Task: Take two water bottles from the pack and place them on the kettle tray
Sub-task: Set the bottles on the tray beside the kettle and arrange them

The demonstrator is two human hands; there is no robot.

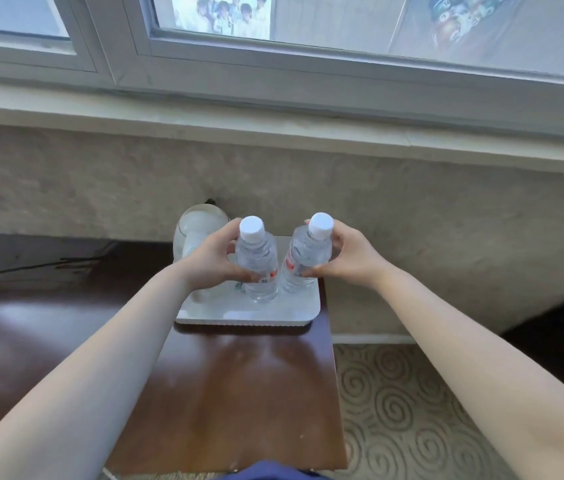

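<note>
My left hand is wrapped around the left bottle, which stands upright on the tray, just right of the kettle. My right hand grips the right bottle, whose cap leans away to the right and whose base sits at the tray's right side. Both long axes run near vertical, so I judge letting go comes next.

Tray: near strip bare, open to approach over the bare wooden table. Two bottles crowd mid-tray, nearly touching. Kettle blocks back-left corner; wall close behind. Table's right edge drops to carpet.
</note>
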